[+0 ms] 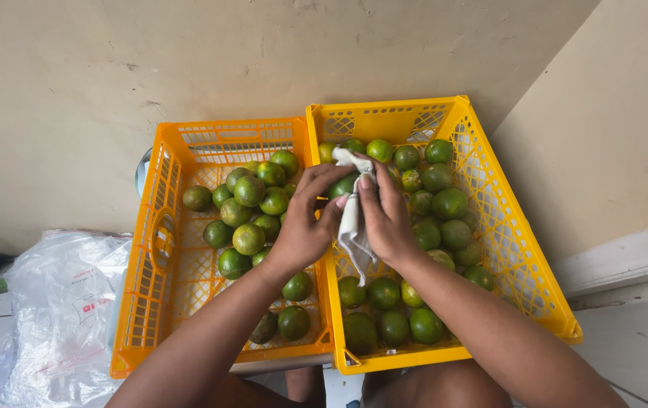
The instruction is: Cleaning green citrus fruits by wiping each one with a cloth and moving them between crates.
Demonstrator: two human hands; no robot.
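My left hand (307, 219) grips a green citrus fruit (344, 186) over the seam between two plastic crates. My right hand (384, 215) presses a pale grey cloth (353, 227) against that fruit; the cloth hangs down below my fingers. The orange crate (139, 287) on the left holds several green citrus fruits (249, 238). The yellow crate (516, 257) on the right holds several more of them (449, 203). Most of the held fruit is hidden by my fingers and the cloth.
A crumpled clear plastic bag (59, 317) lies on the tiled floor to the left of the orange crate. Beige walls (74, 91) rise behind both crates and meet at a corner on the right. A white baseboard (626, 261) runs at the right.
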